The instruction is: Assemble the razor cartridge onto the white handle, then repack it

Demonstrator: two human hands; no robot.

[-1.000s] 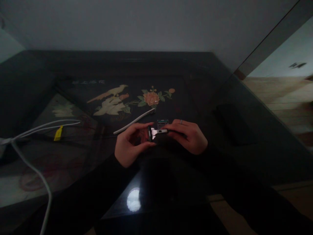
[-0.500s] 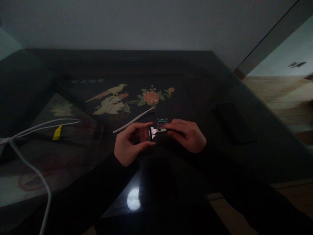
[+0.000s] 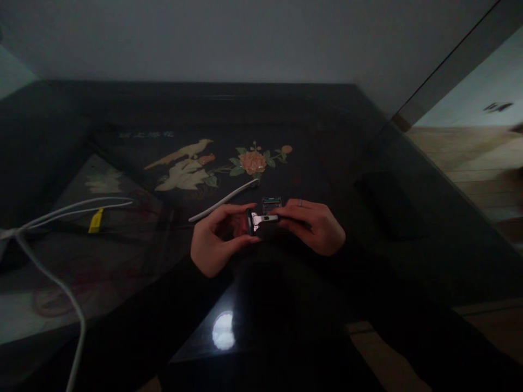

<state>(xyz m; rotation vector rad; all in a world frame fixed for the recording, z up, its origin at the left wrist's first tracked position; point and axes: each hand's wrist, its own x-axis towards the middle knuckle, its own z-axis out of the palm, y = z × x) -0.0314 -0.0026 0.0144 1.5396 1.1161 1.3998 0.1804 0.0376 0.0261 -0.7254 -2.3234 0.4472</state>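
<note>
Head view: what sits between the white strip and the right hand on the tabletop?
In the head view, a small dark cartridge lies between the white strip and the right hand, just beyond the razor that both hands hold.

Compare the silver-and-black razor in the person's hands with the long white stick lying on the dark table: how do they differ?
The silver-and-black razor is held off the table, its head in the left hand and its handle in the right hand; the long white stick lies untouched on the dark glossy table. The razor is shiny metal with a dark handle; the stick is plain white. The stick looks longer and thinner. Both are slender.
</note>
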